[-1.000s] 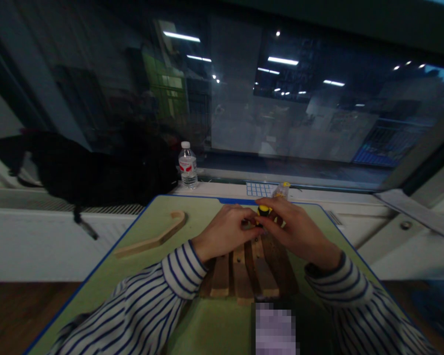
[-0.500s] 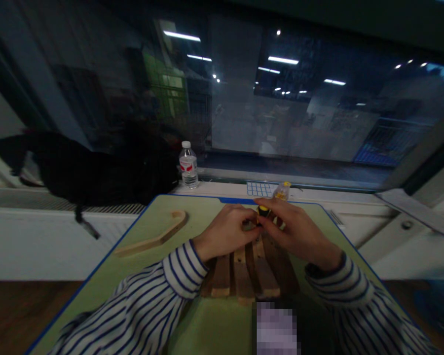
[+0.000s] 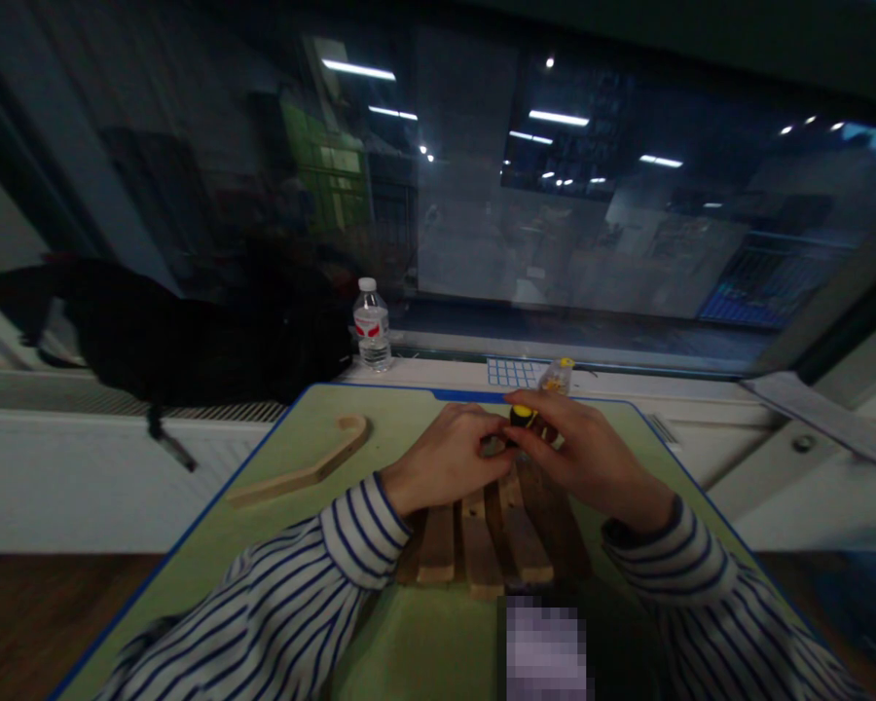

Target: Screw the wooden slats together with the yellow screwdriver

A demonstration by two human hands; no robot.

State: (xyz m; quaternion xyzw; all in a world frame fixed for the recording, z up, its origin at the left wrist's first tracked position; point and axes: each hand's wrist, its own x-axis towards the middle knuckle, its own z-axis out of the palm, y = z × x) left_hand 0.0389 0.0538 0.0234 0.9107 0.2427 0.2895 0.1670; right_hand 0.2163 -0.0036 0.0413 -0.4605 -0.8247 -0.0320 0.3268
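Above the far end of several wooden slats (image 3: 483, 560), my right hand (image 3: 591, 456) grips a short screwdriver by its black and yellow handle (image 3: 523, 416), thumb and fingers around it. The shaft and tip are hidden. My left hand (image 3: 449, 451) is closed at the handle's lower end, its fingertips pinched together; whatever they hold is out of sight. The slats lie side by side under both hands, with small dark holes in them. A bent wooden piece (image 3: 325, 469) lies apart on the left of the table.
The green table (image 3: 401, 643) has a blue edge. Along the window sill stand a water bottle (image 3: 372, 331) and a clear bag with a yellow top (image 3: 557, 376). A black bag (image 3: 211, 341) rests on the left. A pixelated patch covers the table's near side.
The screwdriver handle has turned and tilted slightly in my right hand, showing more of its yellow top. My left hand stays almost still; the slats have not moved.
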